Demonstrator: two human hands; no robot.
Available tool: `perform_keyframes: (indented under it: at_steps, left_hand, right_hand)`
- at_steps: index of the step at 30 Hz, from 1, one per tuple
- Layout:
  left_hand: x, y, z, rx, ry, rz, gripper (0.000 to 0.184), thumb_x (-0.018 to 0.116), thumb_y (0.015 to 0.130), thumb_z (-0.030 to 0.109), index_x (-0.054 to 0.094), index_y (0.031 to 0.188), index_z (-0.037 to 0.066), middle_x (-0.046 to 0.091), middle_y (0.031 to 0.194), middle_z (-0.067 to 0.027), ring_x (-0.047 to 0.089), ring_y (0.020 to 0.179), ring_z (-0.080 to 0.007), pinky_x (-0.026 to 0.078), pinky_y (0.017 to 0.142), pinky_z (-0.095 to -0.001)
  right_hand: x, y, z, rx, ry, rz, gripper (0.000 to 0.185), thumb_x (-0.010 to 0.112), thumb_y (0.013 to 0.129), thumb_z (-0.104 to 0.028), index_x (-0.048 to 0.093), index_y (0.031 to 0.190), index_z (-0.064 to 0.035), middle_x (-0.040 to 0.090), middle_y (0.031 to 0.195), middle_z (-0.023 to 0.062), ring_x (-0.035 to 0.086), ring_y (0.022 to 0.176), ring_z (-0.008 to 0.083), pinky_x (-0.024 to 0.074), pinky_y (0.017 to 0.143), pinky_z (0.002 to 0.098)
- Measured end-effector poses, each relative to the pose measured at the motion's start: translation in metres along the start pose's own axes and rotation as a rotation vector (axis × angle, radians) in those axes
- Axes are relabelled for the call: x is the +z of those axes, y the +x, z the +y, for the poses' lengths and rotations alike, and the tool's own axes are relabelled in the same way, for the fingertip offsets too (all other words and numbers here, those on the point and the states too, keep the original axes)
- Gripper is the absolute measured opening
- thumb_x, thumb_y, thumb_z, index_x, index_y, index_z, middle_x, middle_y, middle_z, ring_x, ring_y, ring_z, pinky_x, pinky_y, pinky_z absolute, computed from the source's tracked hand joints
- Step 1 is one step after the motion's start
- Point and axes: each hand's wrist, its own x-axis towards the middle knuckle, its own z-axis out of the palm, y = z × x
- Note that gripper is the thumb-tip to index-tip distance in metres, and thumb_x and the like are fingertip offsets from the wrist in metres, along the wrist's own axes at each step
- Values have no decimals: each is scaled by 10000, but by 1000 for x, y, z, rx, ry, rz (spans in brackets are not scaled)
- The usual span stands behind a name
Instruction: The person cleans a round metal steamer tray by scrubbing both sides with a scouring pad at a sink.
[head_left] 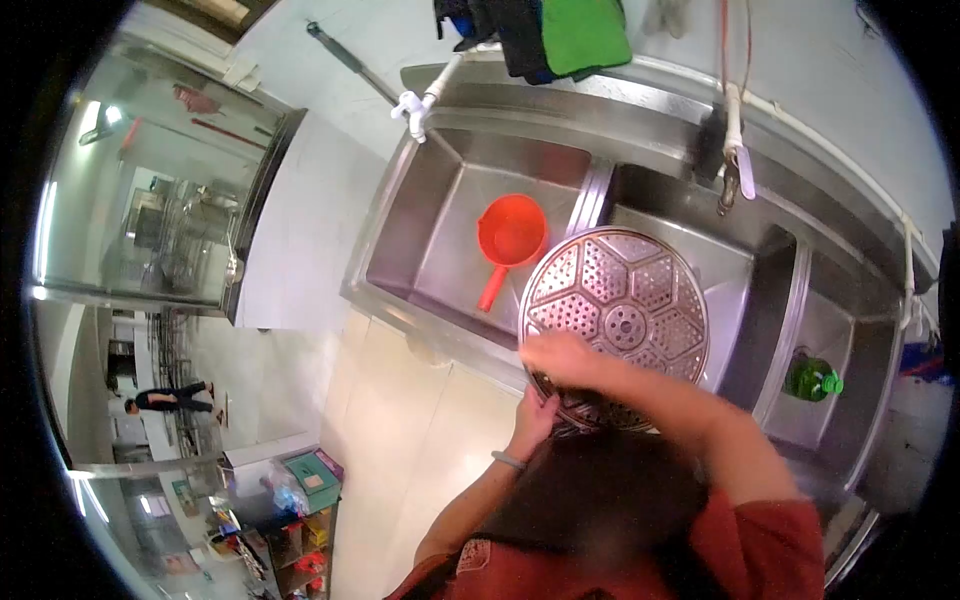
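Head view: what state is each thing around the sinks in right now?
Perforated tray: held at its rim, patterned face visible
Left hand: closed on the tray's rim
Right hand: over the tray's edge, blurred; grip unclear
Red dipper: open side up, in left basin
Green bottle: in right basin; upright or lying unclear
White tap: no stream visible
Green cloth: hanging

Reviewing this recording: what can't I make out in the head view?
Head view, all:
Perforated plate: partly covered by the right forearm.
Right hand: blurred; any held item unclear.
Middle sink: floor partly hidden by the plate.
Background person: too small to tell what their hands do.
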Motion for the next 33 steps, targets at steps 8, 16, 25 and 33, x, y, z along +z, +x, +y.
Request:
perform_keyframes:
  at_steps: [8, 16, 25, 33]
  left_hand:
    - [1, 7, 21, 142, -118, -149, 352, 550, 972, 64, 439, 1304, 29, 633, 1106, -93, 658, 862, -144, 573, 654, -274]
    - [-7, 14, 39, -232, -293, -277, 346, 584, 952, 77, 470, 1278, 55, 662, 1084, -75, 676, 891, -159, 592, 738, -297]
    - [-6, 92, 5, 84, -94, -73, 213, 561, 969, 108, 557, 1170, 36, 644, 928, -20, 606, 776, -115, 511, 692, -279]
    - [1, 79, -2, 36, 41, -29, 219, 567, 959, 163, 585, 1124, 21, 653, 852, -82, 618, 771, -175, 499, 721, -332]
  right_hand:
    - [-58, 30, 84, 572, 105, 350, 284, 712, 797, -144, 552, 1018, -65, 593, 1032, 137, 593, 981, 357, 487, 849, 427]
    - [-30, -41, 31, 378, 107, 303, 349, 745, 764, -119, 617, 1080, -49, 583, 1063, 142, 591, 1016, 335, 496, 885, 414]
    - [-27, -62, -8, 383, 23, 117, 261, 729, 771, -152, 647, 994, -43, 604, 1016, 144, 607, 960, 338, 507, 821, 440]
    - [-5, -52, 13, 399, -202, 53, 174, 679, 781, -167, 658, 904, -46, 607, 888, 145, 615, 862, 342, 500, 767, 447]
